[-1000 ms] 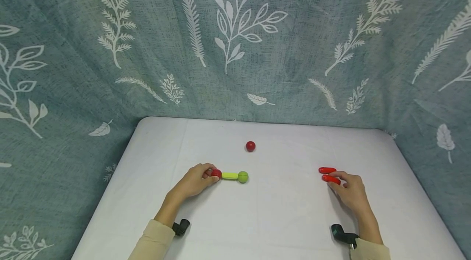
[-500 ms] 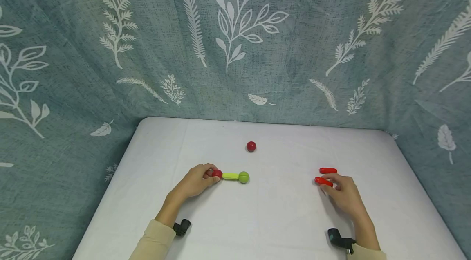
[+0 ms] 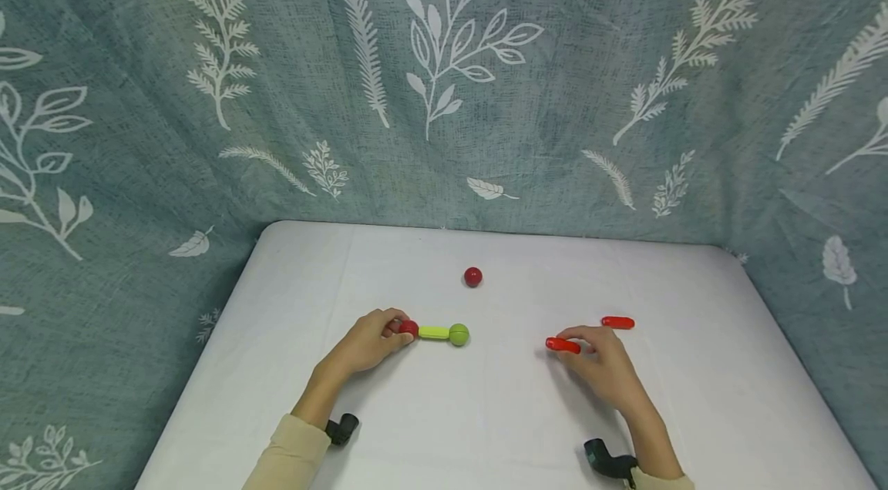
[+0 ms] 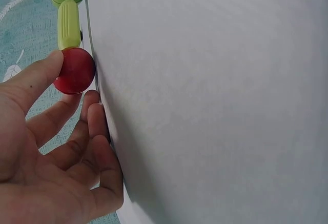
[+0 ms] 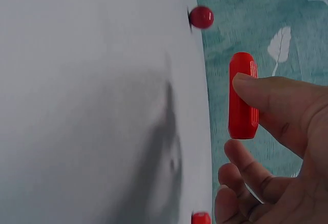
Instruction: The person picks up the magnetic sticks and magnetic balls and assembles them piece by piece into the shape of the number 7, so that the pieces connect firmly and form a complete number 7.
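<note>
My left hand pinches a red ball between thumb and fingers. A short lime-green rod joins that ball to a green ball, and the joined piece lies across the white table. Toward the right side, my right hand pinches a red rod by its sides, thumb over it and fingers behind. A shadow falls on the tabletop below this hand. The held rod points left, toward the green ball, with a stretch of table between them.
A second red rod lies on the table just behind my right hand. Farther back, near the middle, sits a loose dark red ball. A teal leaf-patterned cloth hangs behind the table.
My right hand has picked up the nearer red rod from beside the other one and carried it left. The left hand and its joined piece have stayed in place.
</note>
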`<action>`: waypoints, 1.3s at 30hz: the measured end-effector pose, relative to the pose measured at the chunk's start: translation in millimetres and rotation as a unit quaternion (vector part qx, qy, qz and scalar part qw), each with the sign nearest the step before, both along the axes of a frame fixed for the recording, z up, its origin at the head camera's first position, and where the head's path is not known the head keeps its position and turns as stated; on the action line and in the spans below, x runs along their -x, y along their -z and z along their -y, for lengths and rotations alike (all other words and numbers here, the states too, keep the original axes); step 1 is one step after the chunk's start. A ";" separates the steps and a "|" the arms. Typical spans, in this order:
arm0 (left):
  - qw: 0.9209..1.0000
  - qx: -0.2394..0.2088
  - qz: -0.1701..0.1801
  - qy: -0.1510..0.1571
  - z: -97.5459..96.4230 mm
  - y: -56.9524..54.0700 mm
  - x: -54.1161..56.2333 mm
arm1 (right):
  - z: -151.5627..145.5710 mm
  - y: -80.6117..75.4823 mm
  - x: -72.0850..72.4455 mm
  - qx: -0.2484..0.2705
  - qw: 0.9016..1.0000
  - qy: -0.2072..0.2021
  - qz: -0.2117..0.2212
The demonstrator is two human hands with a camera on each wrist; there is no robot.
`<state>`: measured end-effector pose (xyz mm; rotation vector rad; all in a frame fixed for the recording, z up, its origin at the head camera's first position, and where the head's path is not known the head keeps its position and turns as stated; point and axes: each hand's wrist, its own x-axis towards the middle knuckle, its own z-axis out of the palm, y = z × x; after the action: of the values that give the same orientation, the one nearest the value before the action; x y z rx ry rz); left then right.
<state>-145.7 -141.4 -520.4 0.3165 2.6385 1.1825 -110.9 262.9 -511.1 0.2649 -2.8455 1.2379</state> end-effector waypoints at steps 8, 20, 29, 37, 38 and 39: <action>1.000 0.005 -0.002 0.006 -0.2 -0.7 -0.3 | 36.5 -5.8 -7.1 0.011 1.000 -0.018 0.007; 1.000 0.000 0.003 -0.001 0.1 -1.3 0.4 | 101.0 -7.4 -17.3 0.031 0.995 -0.085 0.028; 1.000 0.005 -0.002 0.003 -0.6 -0.7 0.7 | 142.9 3.2 -20.3 0.031 0.985 -0.164 0.035; 1.000 0.001 -0.005 0.010 0.7 0.2 1.3 | 170.3 13.4 -18.6 0.025 0.978 -0.203 0.036; 1.000 0.001 -0.006 0.010 0.7 0.3 1.5 | 172.8 14.5 -18.4 0.026 0.978 -0.206 0.036; 1.000 -0.001 -0.004 0.010 0.7 0.2 1.7 | 175.1 15.4 -18.3 0.026 0.977 -0.209 0.037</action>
<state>-147.4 -142.1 -520.6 0.3483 2.6354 1.1802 -92.6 87.8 -526.5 0.8719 -2.9071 1.4056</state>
